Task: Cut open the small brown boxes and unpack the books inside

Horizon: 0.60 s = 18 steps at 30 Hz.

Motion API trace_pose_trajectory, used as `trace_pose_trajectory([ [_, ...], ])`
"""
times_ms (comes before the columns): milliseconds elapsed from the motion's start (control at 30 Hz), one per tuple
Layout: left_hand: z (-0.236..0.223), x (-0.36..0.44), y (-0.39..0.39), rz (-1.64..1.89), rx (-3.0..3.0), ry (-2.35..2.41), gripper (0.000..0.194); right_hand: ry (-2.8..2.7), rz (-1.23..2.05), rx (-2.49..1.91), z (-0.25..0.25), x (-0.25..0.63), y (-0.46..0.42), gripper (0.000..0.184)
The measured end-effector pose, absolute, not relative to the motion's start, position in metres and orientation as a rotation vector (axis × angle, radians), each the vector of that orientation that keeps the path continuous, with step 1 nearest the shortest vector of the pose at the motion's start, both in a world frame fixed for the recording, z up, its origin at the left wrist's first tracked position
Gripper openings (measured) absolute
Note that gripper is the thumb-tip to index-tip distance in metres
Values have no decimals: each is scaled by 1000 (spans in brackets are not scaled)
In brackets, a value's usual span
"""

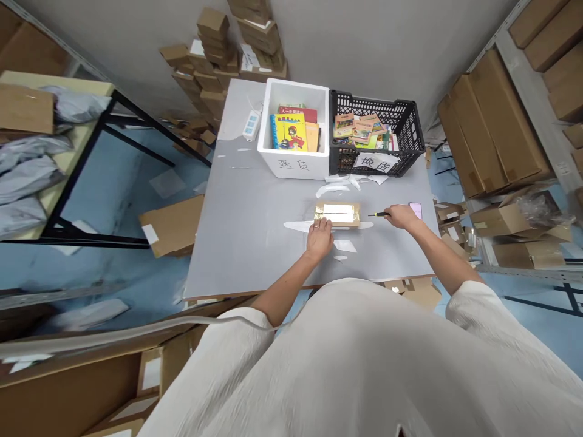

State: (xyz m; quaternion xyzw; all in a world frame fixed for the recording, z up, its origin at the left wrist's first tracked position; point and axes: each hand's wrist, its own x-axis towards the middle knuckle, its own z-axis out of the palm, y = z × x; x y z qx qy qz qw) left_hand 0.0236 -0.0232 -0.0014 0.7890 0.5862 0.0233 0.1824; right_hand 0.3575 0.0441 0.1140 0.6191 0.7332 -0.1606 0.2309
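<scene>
A small cardboard box with a white label and shiny tape lies on the grey table in front of me. My left hand rests on the box's near left edge, fingers stretched over it. To the right of the box, my right hand is closed around a utility knife, black with a yellow part, its thin tip pointing left towards the box without touching it. White paper scraps lie around the box. A phone with a lit screen lies just beyond my right hand.
At the table's back stand a white foam box holding books and a black plastic crate holding booklets. A power strip lies left of them. Cardboard boxes are stacked behind; shelves with cartons flank the right.
</scene>
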Motion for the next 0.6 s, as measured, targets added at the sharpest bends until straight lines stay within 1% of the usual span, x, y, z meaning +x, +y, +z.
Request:
trace_pose_trajectory([
  [133, 5, 34, -8, 74, 2240, 1661, 66, 2043, -590, 1859, 106, 377, 32, 40],
  [233, 9, 51, 11, 72, 2314, 1553, 64, 2060, -689, 1907, 97, 379, 21, 41],
  [433, 9, 76, 47, -191, 2360, 1400, 55, 2080, -878, 1977, 80, 375, 0, 42],
  [533, 3, 76, 53, -221, 2358, 1403, 47, 2099, -953, 2022, 74, 380, -6, 42],
  [600, -2, 75, 54, -235, 2361, 1400, 46, 2099, -1003, 2045, 71, 385, -8, 43],
])
